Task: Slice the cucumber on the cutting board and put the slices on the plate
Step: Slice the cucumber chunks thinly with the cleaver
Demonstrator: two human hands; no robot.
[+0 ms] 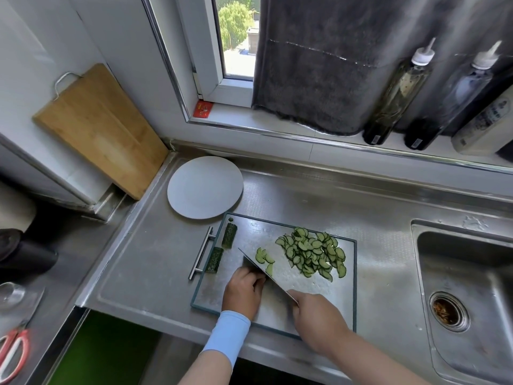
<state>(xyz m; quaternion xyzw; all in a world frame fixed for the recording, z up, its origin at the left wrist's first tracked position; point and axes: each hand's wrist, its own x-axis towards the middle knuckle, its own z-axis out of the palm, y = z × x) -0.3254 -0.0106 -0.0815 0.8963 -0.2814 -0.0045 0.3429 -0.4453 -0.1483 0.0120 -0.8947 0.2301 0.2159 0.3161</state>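
A steel cutting board [341,295] lies on the counter. A pile of thin cucumber slices [312,254] covers its far right part, and a few more slices [263,258] lie beside the knife blade [266,276]. Two uncut cucumber pieces [229,235] [214,259] rest at the board's left edge. My right hand [319,320] grips the knife handle. My left hand [244,290] is curled on the board against the blade's left side, and what it presses is hidden. The white plate [205,187] sits bare behind the board.
A sink [466,287] with a drain lies to the right. A wooden board [97,129] leans on the left wall. Bottles [397,93] stand on the window sill. Red scissors [14,354] and a glass [11,294] lie at lower left.
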